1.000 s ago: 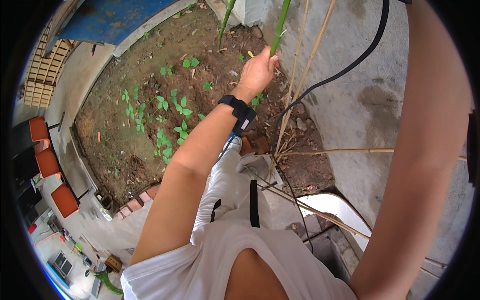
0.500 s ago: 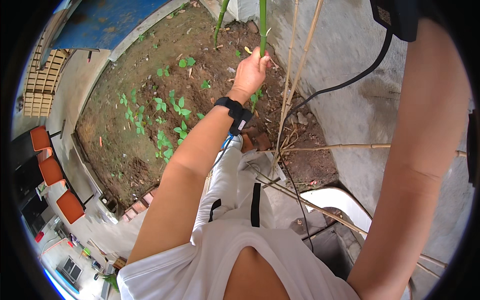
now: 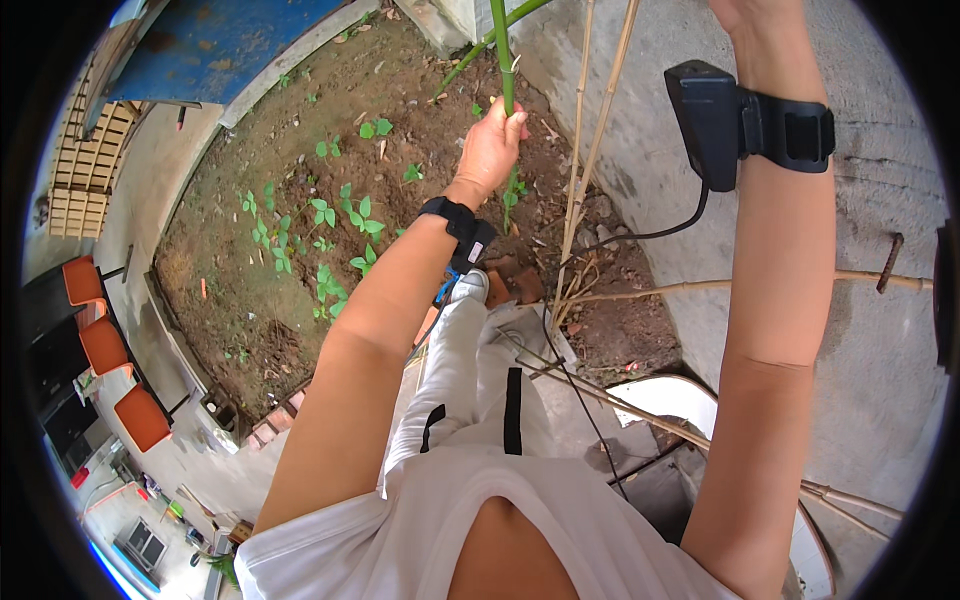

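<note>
My left hand [image 3: 490, 146] is closed around the lower end of a green, jointed, bamboo-like stalk [image 3: 503, 55] that runs up past the top edge. Behind it, a second green stalk [image 3: 465, 66] slants up to the right out of the soil. My right hand [image 3: 757, 14] is raised at the upper edge, near the concrete wall. Only its heel shows; the fingers are cut off. Close to my left hand, two thin dry canes [image 3: 592, 125] stand against the wall.
Young leafy plants [image 3: 325, 212] grow in the soil bed [image 3: 225, 305]. A dry pole [image 3: 690, 287] crosses the wall, where a rusty rod [image 3: 889, 262] sticks out. A black cable [image 3: 655, 236] hangs from my right wrist device. Orange chairs [image 3: 103, 343] stand at left.
My right forearm has swung left, bringing its wrist into view. My left hand and its stalk have shifted slightly left. The second green stalk has tipped to the right.
</note>
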A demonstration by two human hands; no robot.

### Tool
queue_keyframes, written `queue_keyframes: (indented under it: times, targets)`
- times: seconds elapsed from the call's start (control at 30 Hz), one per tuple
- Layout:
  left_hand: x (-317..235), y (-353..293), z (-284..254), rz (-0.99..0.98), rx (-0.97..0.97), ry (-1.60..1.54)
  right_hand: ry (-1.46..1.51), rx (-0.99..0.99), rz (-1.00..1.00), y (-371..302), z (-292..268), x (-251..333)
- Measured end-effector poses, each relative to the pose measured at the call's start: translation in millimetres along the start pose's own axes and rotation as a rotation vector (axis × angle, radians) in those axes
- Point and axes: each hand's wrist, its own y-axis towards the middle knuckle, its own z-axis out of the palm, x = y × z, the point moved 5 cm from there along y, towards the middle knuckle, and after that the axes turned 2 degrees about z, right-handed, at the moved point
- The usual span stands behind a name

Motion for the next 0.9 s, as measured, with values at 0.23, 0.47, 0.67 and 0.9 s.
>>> queue_keyframes:
  times: [0.23, 0.47, 0.67, 0.9]
  targets:
    - [1, 8, 14, 0.043, -0.032, -0.101, -0.553, -0.068, -0.332, 34, -68, -61]
    - [2, 7, 17, 0.04, -0.053, -0.112, 0.144, 0.195, -0.115, -22, -55, -76]
    - [7, 16, 14, 0.037, -0.065, -0.099, 0.058, 0.197, -0.117, -51, -45, -176]
    - [6, 17, 27, 0.124, -0.048, -0.293, -0.324, 0.16, -0.095, -43, 4, -215]
